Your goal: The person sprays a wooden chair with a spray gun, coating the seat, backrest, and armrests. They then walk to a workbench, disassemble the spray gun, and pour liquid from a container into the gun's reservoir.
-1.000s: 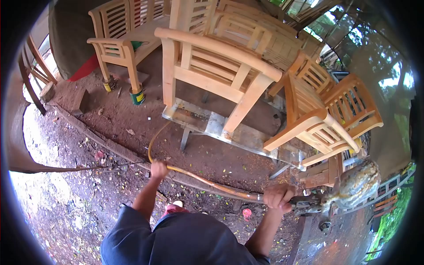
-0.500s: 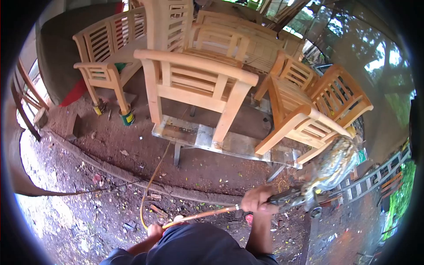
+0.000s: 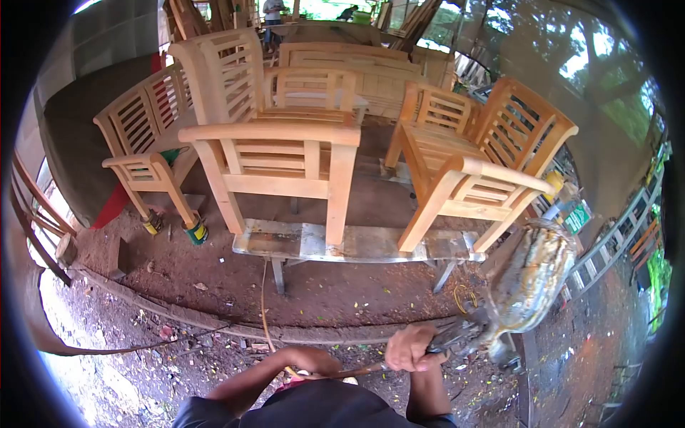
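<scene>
Littered earth fronts the plank desk. This side of the desk, my left grip is beside the hose, whether closed I can't tell; my right grip wraps the spray gun. Two wooden chairs stand atop the desk.

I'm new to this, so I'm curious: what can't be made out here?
All in the head view:
Left hand: fingers hidden by the hand itself, so its hold on the hose is unclear.
Cup of the spray gun: contents hidden by its crusted wall.
Distant person: head cut off by the top edge.
Green label: markings too small.
</scene>
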`<state>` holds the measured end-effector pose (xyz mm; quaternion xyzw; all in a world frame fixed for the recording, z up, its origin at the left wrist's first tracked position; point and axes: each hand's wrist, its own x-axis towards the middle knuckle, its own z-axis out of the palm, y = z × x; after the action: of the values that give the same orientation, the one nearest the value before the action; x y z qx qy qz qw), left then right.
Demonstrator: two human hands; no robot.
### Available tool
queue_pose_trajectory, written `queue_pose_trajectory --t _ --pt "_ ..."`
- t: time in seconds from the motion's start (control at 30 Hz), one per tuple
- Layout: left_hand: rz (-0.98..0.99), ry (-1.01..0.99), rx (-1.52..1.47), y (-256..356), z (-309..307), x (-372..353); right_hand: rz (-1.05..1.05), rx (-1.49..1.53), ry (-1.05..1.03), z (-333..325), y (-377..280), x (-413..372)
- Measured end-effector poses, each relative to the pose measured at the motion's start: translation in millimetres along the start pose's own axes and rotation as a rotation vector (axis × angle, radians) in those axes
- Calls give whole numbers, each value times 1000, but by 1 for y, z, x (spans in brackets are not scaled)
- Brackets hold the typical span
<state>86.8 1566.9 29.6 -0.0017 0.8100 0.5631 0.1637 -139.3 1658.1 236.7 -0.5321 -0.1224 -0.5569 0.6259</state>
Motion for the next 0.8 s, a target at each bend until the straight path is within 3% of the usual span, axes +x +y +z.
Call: queue_pose_trajectory --t 0.03,0.07,0.1,0.13,0.17,0.27,0.33,0.43,0.47,0.5,0.57,0.6,0.67,0.8 --pt "169 -150 -279 53 -22 15 -10 5 3 5 -9 -5" --pt "204 -223 -437 108 -34 26 -18 11 6 10 -18 -11" --pt "316 -423 -455 109 -35 57 -25 18 10 14 -25 -17" --pt "369 -502 -612 138 -35 71 -58 12 7 18 -30 -22" --pt "446 -362 -756 150 -22 86 -56 7 -1 21 -36 -28" --pt "433 -456 -1068 187 -11 115 -54 -17 -27 30 -54 -41" --pt "465 -420 -1143 188 4 132 -146 -148 151 35 -65 -54" --pt "400 98 -858 203 6 133 -287 -355 601 42 -70 -81" --pt "502 422 -530 186 11 150 -344 -573 852 42 -64 -85" --pt "584 597 -328 182 5 155 -393 -796 1094 44 -60 -79" --pt "432 719 -231 179 1 153 -419 -931 1401 39 -60 -86" --pt "474 870 -145 175 2 155 -424 -992 1540 33 -58 -86" --pt "547 1177 48 163 9 168 -448 -1005 1566 23 -52 -75" --pt "511 1458 431 143 18 180 -386 -1119 1699 16 -42 -43"
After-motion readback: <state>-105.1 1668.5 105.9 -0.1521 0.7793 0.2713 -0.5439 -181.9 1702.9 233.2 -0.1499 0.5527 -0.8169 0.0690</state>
